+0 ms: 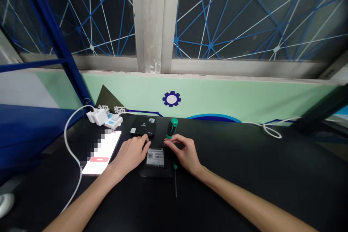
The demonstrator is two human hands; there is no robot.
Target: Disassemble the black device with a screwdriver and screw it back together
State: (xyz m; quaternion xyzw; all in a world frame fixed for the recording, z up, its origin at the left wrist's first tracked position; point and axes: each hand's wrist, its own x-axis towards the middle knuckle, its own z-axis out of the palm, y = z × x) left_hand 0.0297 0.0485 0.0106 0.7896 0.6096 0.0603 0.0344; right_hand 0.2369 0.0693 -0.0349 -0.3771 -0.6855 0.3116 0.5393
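A flat black device [155, 172] with a white printed label [155, 157] lies on the dark table before me. My left hand [135, 151] rests over its upper left part, fingers bent and holding it. At the device's upper right corner, my right hand [185, 149] is closed in a pinch; whatever sits between the fingertips is too small to make out. Just beyond those fingers stands a green and black screwdriver handle [172, 127]. A thin metal shaft with a green end [175, 181] lies right of the device, partly under my right hand; whether it joins that handle I cannot tell.
Behind my left hand lies a second black box [143, 126]. A lit phone [104, 154] is left of my hand, beside a white cable [66, 137] and white plugs [102, 117]. Another white cable [268, 130] lies at the back right. A green wall [217, 96] bounds the table.
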